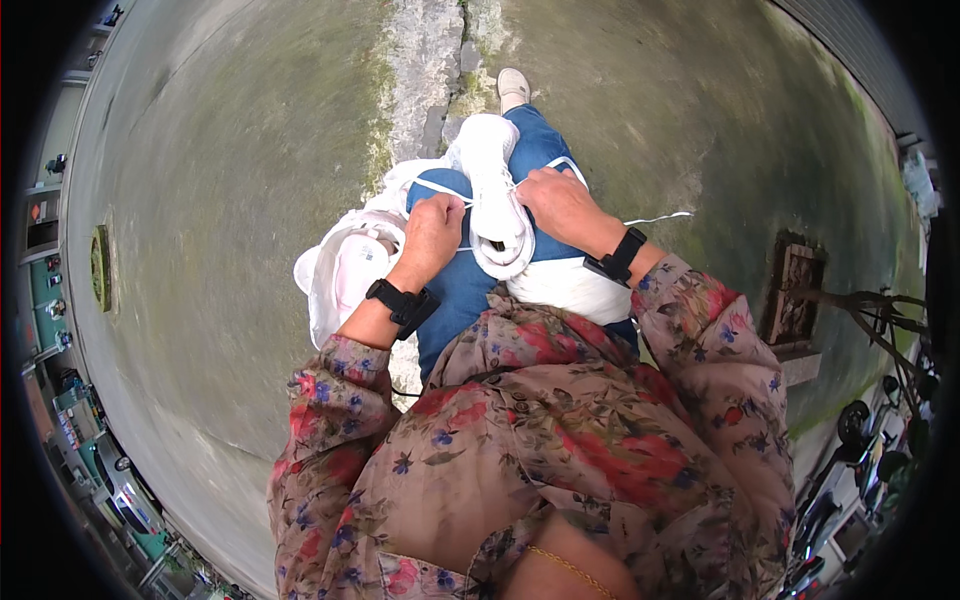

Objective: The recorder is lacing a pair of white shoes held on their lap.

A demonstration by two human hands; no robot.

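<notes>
A white sneaker lies across my blue-jeaned lap, toe pointing away and its opening toward me. My left hand is closed in a pinch at the shoe's left side. A white shoelace runs into its fingers. On the opposite side, my right hand pinches lace close to the eyelets, with a strand looping above the knuckles. A loose lace end sticks out to the right of my wrist. The fingertips partly cover the laces, so the exact grip is hard to see.
An open white bag with pale things inside sits by my left leg. White material lies on my right thigh. My beige shoe rests on the mossy concrete. A rusty grate and parked motorbikes are at the right.
</notes>
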